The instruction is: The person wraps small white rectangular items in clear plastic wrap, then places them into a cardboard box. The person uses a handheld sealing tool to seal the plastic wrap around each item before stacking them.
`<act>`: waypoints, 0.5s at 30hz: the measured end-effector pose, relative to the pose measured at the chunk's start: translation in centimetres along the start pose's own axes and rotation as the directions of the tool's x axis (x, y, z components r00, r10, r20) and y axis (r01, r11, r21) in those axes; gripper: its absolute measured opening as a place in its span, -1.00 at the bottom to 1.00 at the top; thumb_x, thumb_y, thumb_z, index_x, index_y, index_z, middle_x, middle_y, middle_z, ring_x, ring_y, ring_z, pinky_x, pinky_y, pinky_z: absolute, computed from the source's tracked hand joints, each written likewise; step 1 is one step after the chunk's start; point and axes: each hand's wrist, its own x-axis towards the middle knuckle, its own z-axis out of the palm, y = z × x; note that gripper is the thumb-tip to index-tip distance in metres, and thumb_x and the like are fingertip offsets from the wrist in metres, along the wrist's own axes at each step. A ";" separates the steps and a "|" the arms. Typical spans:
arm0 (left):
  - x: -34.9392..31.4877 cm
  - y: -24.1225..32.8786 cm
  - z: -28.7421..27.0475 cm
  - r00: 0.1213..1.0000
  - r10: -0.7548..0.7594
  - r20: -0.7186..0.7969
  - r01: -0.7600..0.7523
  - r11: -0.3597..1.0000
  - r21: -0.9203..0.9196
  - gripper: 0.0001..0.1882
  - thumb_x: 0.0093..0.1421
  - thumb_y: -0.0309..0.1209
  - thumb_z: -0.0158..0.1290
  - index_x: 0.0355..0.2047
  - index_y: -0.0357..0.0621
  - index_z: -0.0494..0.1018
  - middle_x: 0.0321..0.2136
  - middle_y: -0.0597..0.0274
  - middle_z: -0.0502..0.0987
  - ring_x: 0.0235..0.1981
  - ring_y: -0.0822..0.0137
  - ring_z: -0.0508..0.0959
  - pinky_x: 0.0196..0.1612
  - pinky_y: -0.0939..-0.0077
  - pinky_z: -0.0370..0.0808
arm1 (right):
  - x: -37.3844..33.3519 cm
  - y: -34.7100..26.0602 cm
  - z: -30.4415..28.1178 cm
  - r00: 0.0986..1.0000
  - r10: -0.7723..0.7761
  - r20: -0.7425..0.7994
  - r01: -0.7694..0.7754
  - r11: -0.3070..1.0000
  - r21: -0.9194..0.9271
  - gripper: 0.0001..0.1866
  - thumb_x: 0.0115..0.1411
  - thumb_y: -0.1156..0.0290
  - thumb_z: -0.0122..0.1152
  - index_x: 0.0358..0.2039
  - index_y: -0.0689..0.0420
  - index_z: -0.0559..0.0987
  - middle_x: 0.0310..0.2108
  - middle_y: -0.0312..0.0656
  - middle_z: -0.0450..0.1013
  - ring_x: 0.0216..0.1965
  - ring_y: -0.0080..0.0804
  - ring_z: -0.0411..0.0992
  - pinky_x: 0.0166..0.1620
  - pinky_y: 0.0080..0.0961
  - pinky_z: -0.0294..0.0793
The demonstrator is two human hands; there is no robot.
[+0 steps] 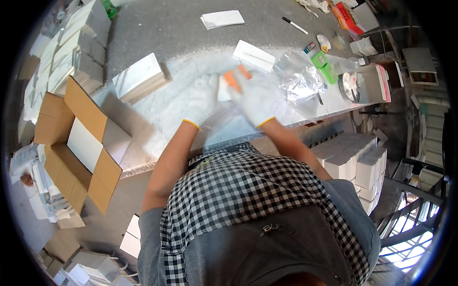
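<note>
Both my hands wear white knit gloves with yellow cuffs and work close together over the marble-topped table (181, 119). My left hand (200, 95) is closed at the left edge of a small white tile (223, 91). My right hand (254, 94), smeared by motion, grips an orange block (233, 80) against that tile; its exact kind is unclear. A white marbled tile (254, 56) lies just beyond the right hand. Left of my hands sits a stack of white tiles (138, 78). Further back rest a couple more white tiles (223, 19).
Crumpled clear plastic (300, 78), green boxes (324, 66), a tape roll (350, 86) and a black-and-white marker (295, 25) lie to the right. An open cardboard box (98, 183) stands left. White cartons (350, 157) are stacked below the table's right side.
</note>
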 end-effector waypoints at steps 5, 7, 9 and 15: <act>-1.0 1.4 -1.1 0.997 0.057 -0.051 -0.056 0.998 0.031 -0.08 -0.04 0.14 0.34 0.17 -0.24 0.36 0.03 -0.12 0.48 0.03 -0.10 0.49 0.12 0.14 0.49 | 1.9 2.2 0.2 0.999 0.028 -0.025 -0.028 0.999 0.018 -0.37 0.24 -0.05 0.19 0.27 -0.09 0.48 -0.18 0.12 0.51 -0.15 0.08 0.53 -0.02 -0.02 0.49; -0.1 2.5 -2.8 0.993 -0.027 0.116 0.022 0.999 0.046 -0.04 -0.04 0.18 0.33 0.19 -0.25 0.35 0.04 -0.13 0.49 0.02 -0.09 0.50 0.12 0.14 0.49 | 1.9 2.1 0.8 0.995 0.058 -0.085 -0.067 0.993 -0.102 -0.38 0.21 -0.06 0.22 0.26 -0.14 0.48 -0.23 0.03 0.51 -0.19 -0.02 0.55 -0.11 -0.08 0.54; -0.2 1.9 -1.8 0.999 0.003 0.032 -0.006 0.996 0.088 -0.02 -0.04 0.22 0.32 0.19 -0.27 0.34 0.04 -0.14 0.48 0.04 -0.08 0.49 0.12 0.14 0.48 | 1.3 0.9 1.1 0.992 -0.010 -0.125 -0.006 0.992 -0.122 -0.38 0.20 -0.06 0.23 0.25 -0.15 0.48 -0.24 -0.01 0.51 -0.22 -0.07 0.56 -0.16 -0.11 0.56; -1.1 3.1 -3.3 1.000 -0.009 0.012 0.009 1.000 -0.004 -0.03 -0.05 0.18 0.35 0.17 -0.30 0.34 0.04 -0.20 0.48 0.07 -0.11 0.49 0.10 0.07 0.48 | 2.3 2.0 1.4 0.980 -0.058 -0.190 0.049 0.997 -0.052 -0.39 0.19 -0.04 0.24 0.24 -0.16 0.51 -0.23 0.01 0.51 -0.20 -0.06 0.55 -0.16 -0.13 0.57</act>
